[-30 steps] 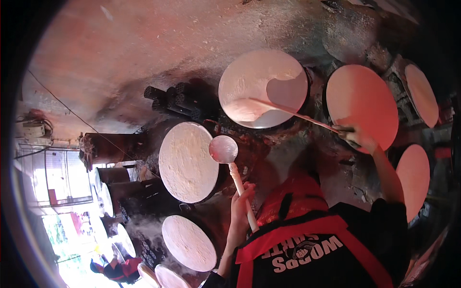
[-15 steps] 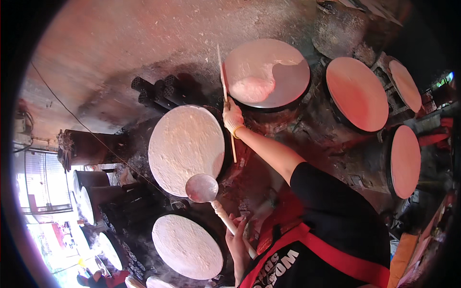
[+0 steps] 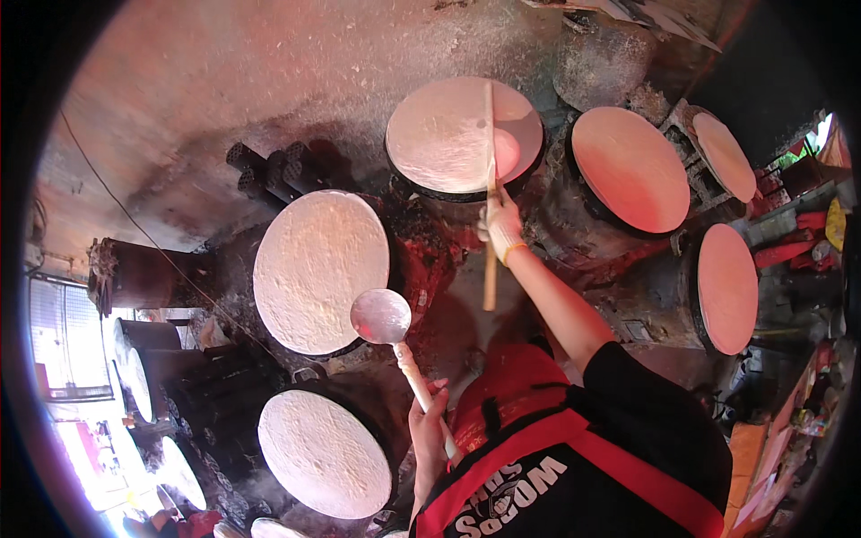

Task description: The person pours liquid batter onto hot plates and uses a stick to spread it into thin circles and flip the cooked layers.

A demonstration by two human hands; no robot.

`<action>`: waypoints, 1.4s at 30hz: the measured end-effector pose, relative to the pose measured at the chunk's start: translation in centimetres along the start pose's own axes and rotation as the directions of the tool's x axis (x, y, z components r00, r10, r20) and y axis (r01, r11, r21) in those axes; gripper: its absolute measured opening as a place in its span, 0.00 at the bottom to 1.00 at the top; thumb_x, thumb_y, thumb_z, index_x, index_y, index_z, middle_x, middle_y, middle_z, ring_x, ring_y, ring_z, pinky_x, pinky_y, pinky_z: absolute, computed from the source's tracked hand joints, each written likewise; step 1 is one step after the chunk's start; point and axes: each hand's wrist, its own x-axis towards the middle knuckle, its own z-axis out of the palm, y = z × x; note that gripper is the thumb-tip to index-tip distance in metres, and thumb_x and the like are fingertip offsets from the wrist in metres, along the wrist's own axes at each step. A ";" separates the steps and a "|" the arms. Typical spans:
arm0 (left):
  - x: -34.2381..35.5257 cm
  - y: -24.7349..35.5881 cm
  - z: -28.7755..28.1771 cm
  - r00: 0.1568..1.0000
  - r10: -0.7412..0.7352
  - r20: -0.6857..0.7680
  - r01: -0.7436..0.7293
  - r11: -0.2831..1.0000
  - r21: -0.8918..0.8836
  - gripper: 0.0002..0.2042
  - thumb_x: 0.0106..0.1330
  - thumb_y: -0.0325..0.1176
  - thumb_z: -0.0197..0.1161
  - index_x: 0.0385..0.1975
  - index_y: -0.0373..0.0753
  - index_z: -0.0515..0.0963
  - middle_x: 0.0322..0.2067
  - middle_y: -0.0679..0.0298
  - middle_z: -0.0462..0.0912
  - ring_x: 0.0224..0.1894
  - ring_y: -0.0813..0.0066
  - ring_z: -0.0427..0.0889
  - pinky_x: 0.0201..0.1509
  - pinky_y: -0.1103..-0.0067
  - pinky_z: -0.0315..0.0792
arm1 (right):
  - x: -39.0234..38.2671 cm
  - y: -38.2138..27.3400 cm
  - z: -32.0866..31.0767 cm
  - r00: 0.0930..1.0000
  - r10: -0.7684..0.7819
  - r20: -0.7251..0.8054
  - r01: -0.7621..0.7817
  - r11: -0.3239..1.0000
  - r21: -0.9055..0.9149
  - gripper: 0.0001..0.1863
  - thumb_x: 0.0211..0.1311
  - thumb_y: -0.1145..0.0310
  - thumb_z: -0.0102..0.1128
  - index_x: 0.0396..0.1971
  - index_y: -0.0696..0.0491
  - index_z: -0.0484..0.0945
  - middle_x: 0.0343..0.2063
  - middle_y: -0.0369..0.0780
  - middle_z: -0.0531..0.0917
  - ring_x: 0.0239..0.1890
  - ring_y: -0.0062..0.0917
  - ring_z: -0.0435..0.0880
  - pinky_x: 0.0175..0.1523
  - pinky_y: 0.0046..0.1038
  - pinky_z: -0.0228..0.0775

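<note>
My right hand, in a pale knitted glove, grips a long wooden stick, which lies across the right half of the top round griddle. Pale batter coats that griddle's left part, and a rounded mound of batter sits beside the stick. Lower down, my left hand holds the pale handle of a metal ladle. The ladle's bowl overlaps the lower right edge of a left griddle coated in lumpy white batter. My red and black apron fills the lower middle.
More griddles stand around me: right, far right, lower left. Perforated dark briquettes lie near the wall, where a wire hangs. At the bright lower-left opening another person in red is partly visible. Cluttered boards edge the right.
My right hand and stick swung from the right to the griddle's left edge, then moved rightward across it, shifting the batter mound right. The ladle dropped lower, then rose slightly. The view shifted.
</note>
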 end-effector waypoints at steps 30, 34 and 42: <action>2.8 1.0 19.2 1.000 -0.012 -0.003 0.012 1.000 0.002 0.10 0.66 0.31 0.58 0.44 0.36 0.75 0.27 0.72 0.71 0.24 0.86 0.69 0.26 0.87 0.65 | 8.5 -10.6 -20.5 0.825 0.348 0.445 -0.150 0.894 -0.423 0.21 0.72 0.57 0.39 0.63 0.34 0.60 0.14 0.28 0.62 0.09 0.13 0.54 0.12 0.19 0.45; 2.8 0.7 21.4 0.999 -0.015 0.036 0.017 0.997 -0.072 0.09 0.67 0.33 0.57 0.42 0.36 0.74 0.23 0.70 0.71 0.16 0.88 0.62 0.15 0.89 0.55 | 11.4 -12.7 -17.5 0.901 0.235 0.365 -0.094 0.927 -0.364 0.22 0.72 0.57 0.38 0.64 0.31 0.59 0.14 0.28 0.61 0.09 0.13 0.53 0.12 0.20 0.45; 3.2 2.2 21.9 0.999 0.032 0.035 -0.031 0.998 -0.050 0.15 0.71 0.38 0.51 0.51 0.37 0.67 0.19 0.69 0.70 0.11 0.89 0.58 0.11 0.89 0.50 | 8.8 -11.3 -13.1 0.863 0.005 0.505 0.216 0.900 -0.378 0.20 0.68 0.61 0.49 0.58 0.44 0.71 0.15 0.27 0.65 0.13 0.11 0.57 0.16 0.19 0.50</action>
